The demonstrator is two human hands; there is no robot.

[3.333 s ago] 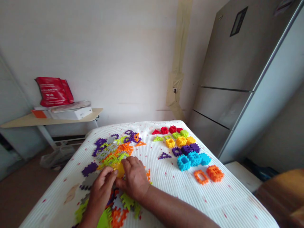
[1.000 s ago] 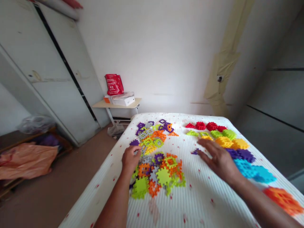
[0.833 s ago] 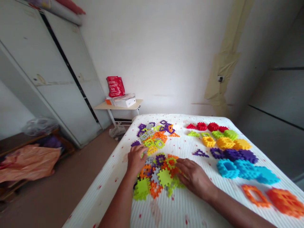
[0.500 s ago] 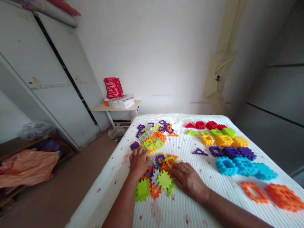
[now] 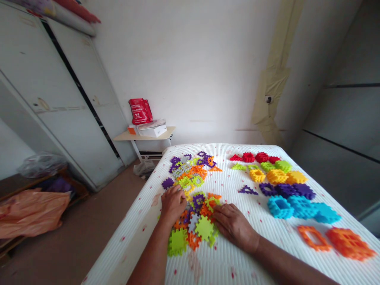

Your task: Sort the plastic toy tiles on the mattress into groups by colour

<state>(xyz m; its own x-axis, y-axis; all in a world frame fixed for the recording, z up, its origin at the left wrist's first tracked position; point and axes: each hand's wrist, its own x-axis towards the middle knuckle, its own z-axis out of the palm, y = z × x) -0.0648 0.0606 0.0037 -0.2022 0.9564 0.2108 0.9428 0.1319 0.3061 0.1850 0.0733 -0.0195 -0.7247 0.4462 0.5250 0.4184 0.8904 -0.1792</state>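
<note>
A loose heap of toothed plastic building tiles lies on the white ribbed mattress [image 5: 139, 237]. My left hand [image 5: 173, 204] rests at the heap's left side with its fingers curled in; whatever they may hold is hidden. Stretched out low, my right hand [image 5: 234, 225] touches the heap's right edge, its fingertips beside a lime and orange tile [image 5: 211, 204]. Between the hands are a lime green tile [image 5: 204, 227], a grey tile [image 5: 193, 222] and a purple window tile [image 5: 198, 201]. A lime square tile [image 5: 177, 241] lies nearest me, by my left forearm.
Mixed tiles [image 5: 198, 171] spread beyond my left hand. Sorted stacks stand on the right: red [image 5: 261, 157], yellow [image 5: 276, 175], purple [image 5: 286, 190], blue [image 5: 303, 206] and orange [image 5: 352, 243]. A small table [image 5: 124, 136] with a red bag [image 5: 140, 111] stands behind.
The fingers of my left hand have curled inward from a more stretched pose. My right hand stays almost in place at the heap's edge. The view has shifted slightly.
</note>
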